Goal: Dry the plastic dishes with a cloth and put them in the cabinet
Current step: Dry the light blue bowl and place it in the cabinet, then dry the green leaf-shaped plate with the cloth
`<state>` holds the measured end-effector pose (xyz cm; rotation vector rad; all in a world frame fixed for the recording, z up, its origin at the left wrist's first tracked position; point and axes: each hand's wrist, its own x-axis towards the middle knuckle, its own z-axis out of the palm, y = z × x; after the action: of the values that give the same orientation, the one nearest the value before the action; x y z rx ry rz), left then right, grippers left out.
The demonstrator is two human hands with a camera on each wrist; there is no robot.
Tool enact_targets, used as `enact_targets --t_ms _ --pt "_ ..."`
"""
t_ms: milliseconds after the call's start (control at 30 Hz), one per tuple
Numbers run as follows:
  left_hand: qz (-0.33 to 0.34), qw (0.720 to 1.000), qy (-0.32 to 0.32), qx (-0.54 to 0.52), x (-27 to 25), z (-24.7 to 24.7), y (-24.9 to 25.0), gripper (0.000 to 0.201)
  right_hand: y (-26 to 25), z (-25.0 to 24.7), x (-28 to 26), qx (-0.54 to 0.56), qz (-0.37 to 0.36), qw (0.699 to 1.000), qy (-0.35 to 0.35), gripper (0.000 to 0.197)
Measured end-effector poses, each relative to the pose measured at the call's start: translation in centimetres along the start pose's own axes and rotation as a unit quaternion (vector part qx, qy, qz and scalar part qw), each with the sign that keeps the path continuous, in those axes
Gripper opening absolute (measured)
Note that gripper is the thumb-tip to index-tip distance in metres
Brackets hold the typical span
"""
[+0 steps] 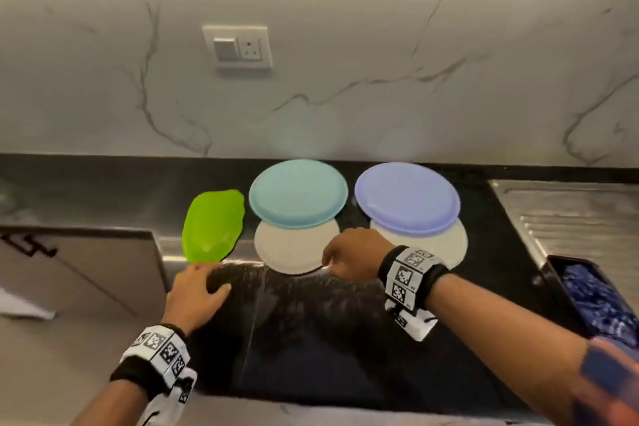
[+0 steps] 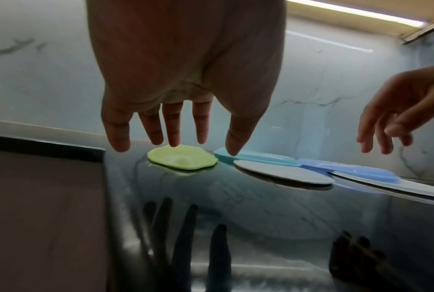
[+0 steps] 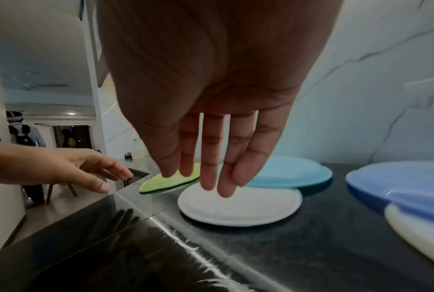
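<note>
— Black glossy counter (image 1: 345,339) under a marble wall (image 1: 345,97): what lies on it in front of you?

— Five dishes. A green dish (image 1: 212,226) sits at the left. Beside it a teal plate (image 1: 298,193) overlaps the far edge of a white plate (image 1: 294,249). To the right a blue plate (image 1: 407,197) overlaps another white plate (image 1: 456,245).

— And your hands?

— Your left hand (image 1: 197,294) hovers just in front of the green dish, fingers (image 2: 172,126) straight and spread, holding nothing; the head view cannot settle whether the tips touch the dish. Your right hand (image 1: 349,258) reaches over the near right edge of the first white plate, fingers (image 3: 210,158) long and only slightly apart, nothing in them. In the right wrist view the tips hang just above that plate, and I cannot tell if they touch it.
</note>
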<state>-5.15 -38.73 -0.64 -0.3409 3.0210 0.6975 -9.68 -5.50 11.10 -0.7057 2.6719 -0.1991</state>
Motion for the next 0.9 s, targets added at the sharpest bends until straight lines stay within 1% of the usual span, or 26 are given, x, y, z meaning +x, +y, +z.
enact_targets --t_ms 100,233,367,467,567,633,700,733,767,800,833,900 --pt "-0.033 0.999 0.007 -0.011 -0.6 -0.5 -2.9 0.056 -2.1 3.0 2.6 0.033 -0.014 0.999 -0.012 0.032" --pt "-0.069 0.995 0.02 -0.068 0.4 -1.6 -4.7 0.059 -5.3 5.3 7.0 0.085 -0.024 0.996 -0.004 0.049" --pt "-0.082 0.99 0.03 -0.107 3.5 -3.3 -4.9 0.056 -7.8 6.3 11.9 0.154 -0.004 0.988 0.008 0.063" --pt "-0.079 0.989 0.03 -0.123 6.6 -4.4 -4.8 0.059 -9.2 6.6 15.7 0.227 0.036 0.973 0.016 0.066" --pt "-0.089 0.983 0.016 -0.161 9.6 -4.8 -5.0 0.061 -10.1 6.4 19.0 0.305 0.071 0.948 0.049 0.061" --pt "-0.101 0.977 0.002 -0.189 11.0 -4.8 -4.9 0.059 -10.6 6.1 20.6 0.35 0.086 0.931 0.064 0.053" --pt "-0.107 0.967 -0.014 -0.23 12.2 -4.4 -5.1 0.057 -10.9 6.0 22.0 0.393 0.094 0.913 0.063 0.043" --pt "-0.11 0.963 -0.024 -0.243 12.6 -4.2 -5.1 0.058 -11.1 6.1 22.5 0.407 0.099 0.906 0.058 0.033" --pt "-0.112 0.962 -0.034 -0.246 13.0 -4.0 -5.2 0.06 -11.3 6.3 22.9 0.411 0.102 0.904 0.059 0.016" --pt "-0.116 0.962 -0.044 -0.244 13.3 -3.6 -5.4 0.061 -11.5 6.5 23.2 0.417 0.108 0.901 0.061 0.009" --pt "-0.121 0.96 -0.049 -0.248 13.4 -3.5 -5.4 0.062 -11.6 6.8 23.8 0.419 0.114 0.899 0.063 0.015" --pt "-0.125 0.956 -0.044 -0.263 13.8 -3.0 -5.6 0.06 -11.9 7.0 24.3 0.423 0.129 0.894 0.069 0.01"
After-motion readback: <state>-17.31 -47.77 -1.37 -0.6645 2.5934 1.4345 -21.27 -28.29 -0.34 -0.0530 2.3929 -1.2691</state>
